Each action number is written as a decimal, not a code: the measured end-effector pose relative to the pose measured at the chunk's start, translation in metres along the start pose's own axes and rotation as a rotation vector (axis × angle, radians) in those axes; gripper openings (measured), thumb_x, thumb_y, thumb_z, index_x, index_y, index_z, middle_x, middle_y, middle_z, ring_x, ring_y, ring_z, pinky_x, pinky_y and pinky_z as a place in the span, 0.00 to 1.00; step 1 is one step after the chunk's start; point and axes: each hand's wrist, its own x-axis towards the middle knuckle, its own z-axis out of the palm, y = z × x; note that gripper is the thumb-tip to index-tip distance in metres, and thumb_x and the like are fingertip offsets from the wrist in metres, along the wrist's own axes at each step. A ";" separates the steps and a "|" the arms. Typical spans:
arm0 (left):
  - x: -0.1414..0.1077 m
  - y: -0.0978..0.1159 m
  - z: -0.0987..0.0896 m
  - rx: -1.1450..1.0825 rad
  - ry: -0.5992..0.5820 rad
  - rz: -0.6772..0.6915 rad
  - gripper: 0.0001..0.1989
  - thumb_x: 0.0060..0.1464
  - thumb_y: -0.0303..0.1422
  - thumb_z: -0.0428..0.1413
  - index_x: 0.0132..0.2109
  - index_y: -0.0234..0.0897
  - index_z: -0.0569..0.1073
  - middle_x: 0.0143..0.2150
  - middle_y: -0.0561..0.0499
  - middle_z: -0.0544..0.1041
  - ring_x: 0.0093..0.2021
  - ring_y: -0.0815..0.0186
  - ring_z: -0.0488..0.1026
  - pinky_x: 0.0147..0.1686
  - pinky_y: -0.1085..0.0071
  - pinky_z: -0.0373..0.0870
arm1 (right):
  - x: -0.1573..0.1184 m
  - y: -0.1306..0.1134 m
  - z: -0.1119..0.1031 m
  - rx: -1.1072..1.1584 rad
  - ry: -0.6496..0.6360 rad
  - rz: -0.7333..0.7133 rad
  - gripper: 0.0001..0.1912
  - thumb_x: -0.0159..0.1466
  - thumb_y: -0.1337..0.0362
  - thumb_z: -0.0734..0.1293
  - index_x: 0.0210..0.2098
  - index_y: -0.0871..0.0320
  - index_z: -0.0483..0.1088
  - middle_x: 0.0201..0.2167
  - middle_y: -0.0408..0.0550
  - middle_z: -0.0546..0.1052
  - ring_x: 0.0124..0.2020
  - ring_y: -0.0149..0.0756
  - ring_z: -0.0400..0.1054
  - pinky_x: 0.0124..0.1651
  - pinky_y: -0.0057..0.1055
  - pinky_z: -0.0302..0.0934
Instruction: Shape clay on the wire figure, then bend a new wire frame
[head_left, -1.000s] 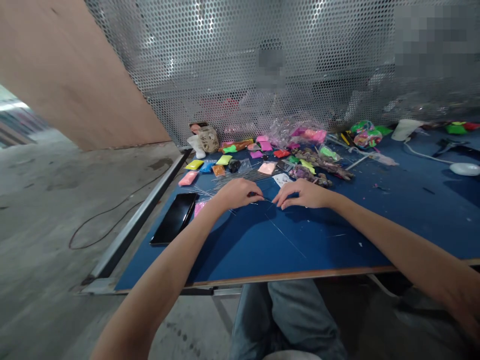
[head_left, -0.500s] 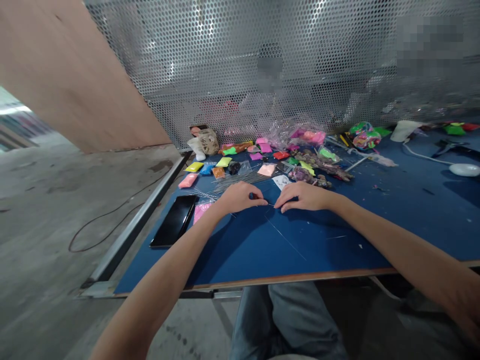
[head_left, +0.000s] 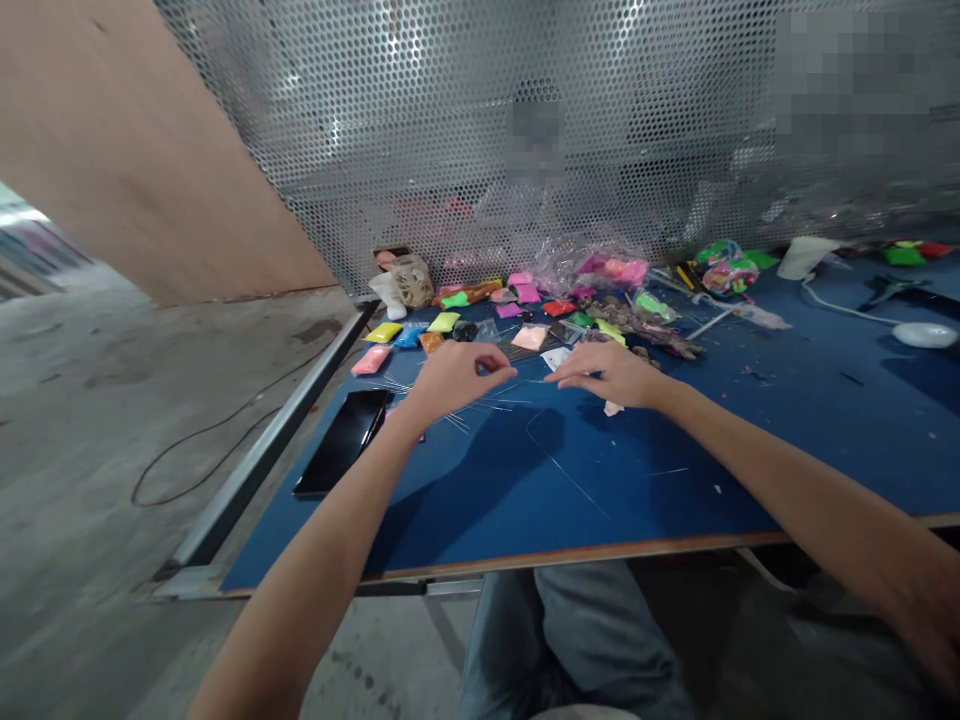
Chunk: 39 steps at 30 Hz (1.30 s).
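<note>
My left hand (head_left: 463, 378) is raised over the table with thumb and forefinger pinched. Facing it, my right hand (head_left: 611, 374) is also pinched. A short stretch of thin wire (head_left: 532, 381) shows in the gap between the two sets of fingertips; its ends are hidden in them. Under and beside my left hand lies a bundle of loose thin wires (head_left: 495, 403). A bent wire (head_left: 566, 472) rests on the blue tabletop in front of my hands. By my right hand there is a small pale scrap (head_left: 613, 408).
A black phone (head_left: 343, 445) lies left of my forearm. Several small coloured packets (head_left: 445, 322) and knobbly brownish-purple pieces (head_left: 660, 332) spread along the back, before a perforated metal screen (head_left: 465, 120). A white corded object (head_left: 924, 335) sits at the right.
My hands have moved apart and slightly away from me, so more wire shows between them. The pale scrap beside my right hand has come into view.
</note>
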 end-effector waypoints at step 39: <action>-0.004 0.019 0.033 0.105 -0.092 0.611 0.12 0.68 0.40 0.53 0.48 0.43 0.79 0.46 0.52 0.83 0.44 0.66 0.80 0.45 0.71 0.70 | 0.008 -0.007 0.017 0.433 0.052 0.285 0.14 0.67 0.53 0.67 0.34 0.58 0.76 0.29 0.47 0.79 0.31 0.33 0.72 0.39 0.34 0.68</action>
